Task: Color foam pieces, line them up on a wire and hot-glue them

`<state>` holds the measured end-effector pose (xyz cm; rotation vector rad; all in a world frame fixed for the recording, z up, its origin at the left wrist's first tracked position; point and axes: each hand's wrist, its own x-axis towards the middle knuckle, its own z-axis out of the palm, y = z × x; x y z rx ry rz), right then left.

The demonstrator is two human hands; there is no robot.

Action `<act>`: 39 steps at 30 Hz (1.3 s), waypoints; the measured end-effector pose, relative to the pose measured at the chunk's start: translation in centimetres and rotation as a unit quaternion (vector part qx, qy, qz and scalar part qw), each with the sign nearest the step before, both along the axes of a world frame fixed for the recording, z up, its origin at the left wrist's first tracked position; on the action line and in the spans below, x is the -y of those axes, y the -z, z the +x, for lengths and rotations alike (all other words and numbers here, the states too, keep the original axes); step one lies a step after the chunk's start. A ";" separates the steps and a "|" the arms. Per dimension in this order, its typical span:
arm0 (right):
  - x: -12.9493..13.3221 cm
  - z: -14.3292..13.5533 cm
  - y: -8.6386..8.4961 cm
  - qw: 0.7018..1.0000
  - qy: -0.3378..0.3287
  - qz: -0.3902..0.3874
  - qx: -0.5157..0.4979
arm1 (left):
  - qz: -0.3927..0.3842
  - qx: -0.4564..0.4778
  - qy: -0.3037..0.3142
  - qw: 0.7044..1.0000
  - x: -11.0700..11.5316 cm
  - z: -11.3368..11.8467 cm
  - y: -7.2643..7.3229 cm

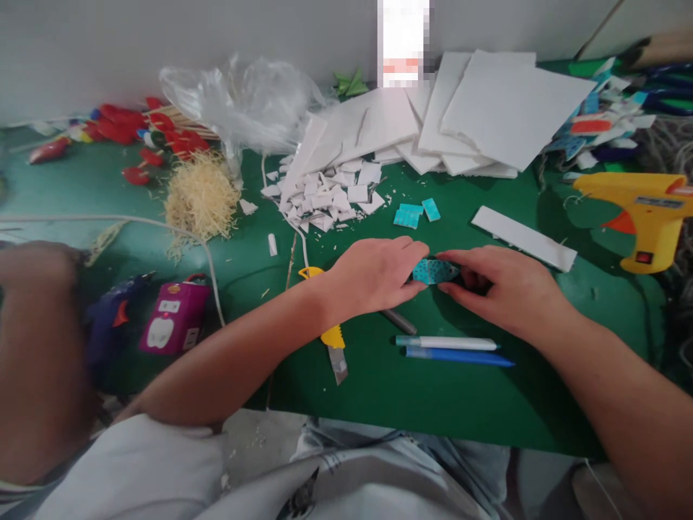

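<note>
Between my two hands is a small turquoise piece with dark speckles (pixel 434 271), shaped somewhat like a fish. My left hand (pixel 382 273) pinches its left end, thumb below and fingers above. My right hand (pixel 501 285) grips the right end between thumb and fingers. Just beyond them lie small turquoise blocks (pixel 408 215). Nearer my body, a white marker (pixel 449 343) and a blue marker (pixel 458 356) rest side by side. A yellow utility knife (pixel 333 336) with its blade out lies partly under my left forearm, close to a grey rod (pixel 401 321).
White foam sheets (pixel 509 108) and foam scraps (pixel 336 195) lie at the back. A yellow glue gun (pixel 650 209) is at right, near a white strip (pixel 524 238). Leftward are a straw-like bundle (pixel 200 195), a purple power adapter (pixel 176 315), a cable and another person's arm (pixel 43 361).
</note>
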<state>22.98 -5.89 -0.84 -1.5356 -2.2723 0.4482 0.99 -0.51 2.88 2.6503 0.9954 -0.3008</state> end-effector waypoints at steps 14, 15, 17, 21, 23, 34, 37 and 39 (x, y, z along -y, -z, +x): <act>0.5 0.5 0.0 1.000 0.017 0.015 -0.014 | 0.008 -0.113 -0.065 0.991 -1.1 -1.5 -2.2; 0.5 0.5 -0.1 1.000 0.019 0.011 -0.014 | 0.006 -0.110 -0.064 0.992 -1.1 -1.5 -2.2; 0.5 0.6 -0.3 1.000 0.026 0.000 -0.013 | -0.001 -0.094 -0.068 0.993 -1.2 -1.7 -2.2; 0.3 1.2 -0.6 0.998 0.057 -0.015 -0.006 | 0.030 -0.010 -0.101 0.994 -1.7 -2.0 -1.3; 0.2 1.6 -0.7 0.997 0.072 -0.017 -0.006 | 0.079 0.049 -0.112 0.989 -2.0 -2.0 -0.6; 0.1 1.7 -0.8 0.994 0.100 -0.032 -0.019 | 0.078 0.137 -0.061 0.986 -2.5 -2.0 1.7; 0.1 1.7 -0.8 0.994 0.102 -0.034 -0.026 | 0.092 0.163 -0.074 0.980 -2.5 -2.1 1.6; 0.0 1.7 -0.8 0.994 0.102 -0.036 -0.030 | 0.091 0.166 -0.076 0.979 -2.5 -2.2 1.6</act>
